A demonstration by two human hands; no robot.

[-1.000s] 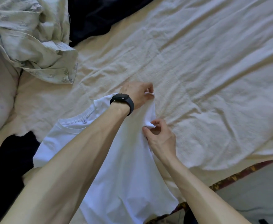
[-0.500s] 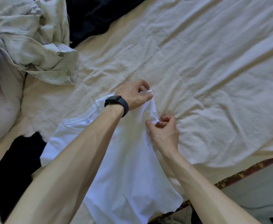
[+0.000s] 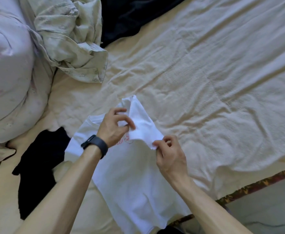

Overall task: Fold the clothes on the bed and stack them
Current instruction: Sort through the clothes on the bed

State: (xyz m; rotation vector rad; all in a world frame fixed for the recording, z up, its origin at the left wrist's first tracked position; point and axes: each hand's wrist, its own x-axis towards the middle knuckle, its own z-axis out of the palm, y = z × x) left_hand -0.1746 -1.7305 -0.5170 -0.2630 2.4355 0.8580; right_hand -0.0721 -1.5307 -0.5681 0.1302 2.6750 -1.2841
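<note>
Head view, sole camera. Worn at head height, wide-angle; faced forward and steeply down over the bed (image 3: 205, 81) from its near edge. Close range: forearms crossed the frame from 6 o'clock; left hand (image 3: 113, 129) and right hand (image 3: 170, 156), pinching a white T-shirt (image 3: 130, 183), sat just below centre. Floor (image 3: 265, 208) showed at 5 o'clock.

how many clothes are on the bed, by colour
white: 1, the white T-shirt, pinched by the left hand and the right hand
pale green: 1, the crumpled garment
black or dark: 2, the black garment beside the T-shirt and the dark garment at the far edge
total: 4
</note>
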